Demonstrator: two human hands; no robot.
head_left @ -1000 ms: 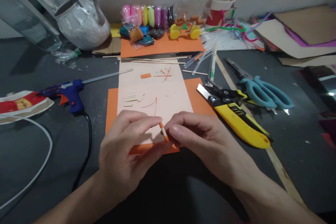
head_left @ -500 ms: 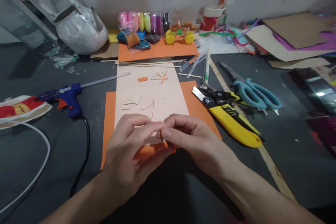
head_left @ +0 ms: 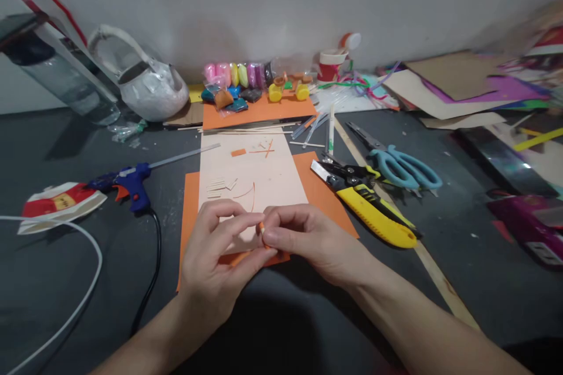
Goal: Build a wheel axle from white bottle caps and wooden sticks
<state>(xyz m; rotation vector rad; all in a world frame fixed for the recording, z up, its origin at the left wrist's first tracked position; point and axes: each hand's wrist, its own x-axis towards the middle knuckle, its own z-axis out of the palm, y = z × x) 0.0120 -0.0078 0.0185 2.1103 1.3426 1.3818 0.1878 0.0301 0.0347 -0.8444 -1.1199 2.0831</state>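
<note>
Between my two hands is a small orange piece (head_left: 263,227) with a pale bit on it, mostly hidden by the fingers. My right hand (head_left: 303,234) pinches it between thumb and forefinger. Fingertips of my left hand (head_left: 224,243) close on its other side, the forefinger at its top and the thumb below. Both hands hover over the near end of a cream sheet (head_left: 281,181), which lies on orange sheets (head_left: 323,187). Short cut sticks (head_left: 215,188) and thin orange strips (head_left: 254,190) lie just beyond the fingers. Farther up is a small orange rectangle (head_left: 238,152).
A blue glue gun (head_left: 136,184) and its cord lie left. On the right are a yellow utility knife (head_left: 378,217), black-and-yellow pliers (head_left: 352,173) and blue-handled scissors (head_left: 400,164). Clay packets (head_left: 237,76), a silver kettle-shaped pot (head_left: 152,91) and a paper cup (head_left: 329,67) stand at the back.
The head view has tilted up, so the tabletop things sit lower and more of the wall shows. The orange piece has turned in my fingers and now shows a pale bit.
</note>
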